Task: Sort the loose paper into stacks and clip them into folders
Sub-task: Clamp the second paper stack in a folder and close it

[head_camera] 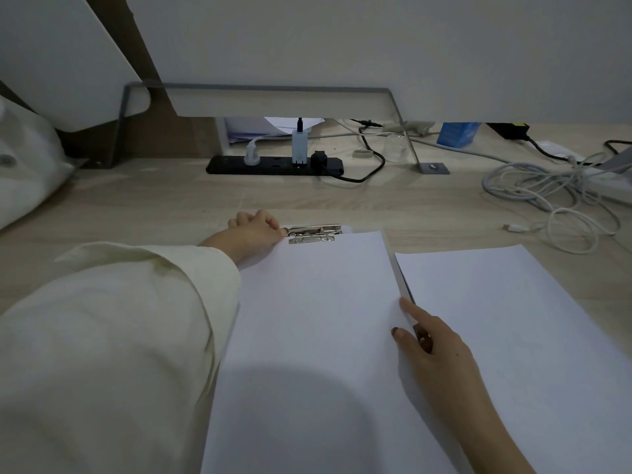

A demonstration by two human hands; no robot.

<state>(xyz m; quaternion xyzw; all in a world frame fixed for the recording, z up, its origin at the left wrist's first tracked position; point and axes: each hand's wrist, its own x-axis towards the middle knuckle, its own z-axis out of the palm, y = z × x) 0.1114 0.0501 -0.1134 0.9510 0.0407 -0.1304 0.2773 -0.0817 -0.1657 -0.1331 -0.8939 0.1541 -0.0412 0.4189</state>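
A white paper stack lies in the lower middle of the frame, plain and unmarked, its sheets squared up, with a soft shadow across the near end. Its far edge reaches the metal clip, a shiny silver spring clip lying crosswise above the middle of the picture. A thin dark strip of the folder shows along the stack's right side.

The left grip, coming out of a wide cream sleeve, is at the clip's left end with its fingers curled tight and their tips pinching the lever. The right grip has hold of the stack's right edge: the thumb lies on top of the paper, the index finger runs straight along the edge, and the other fingers curl in against it.

Just right of the folder, a second paper stack lies flat on the pale wood bench, equally blank and white.

Further back, in the upper middle, a black power strip carries several plugs. A tangle of white cables sprawls at the upper right, a blue box stands behind it, and a white cloth bag slumps at the left edge.
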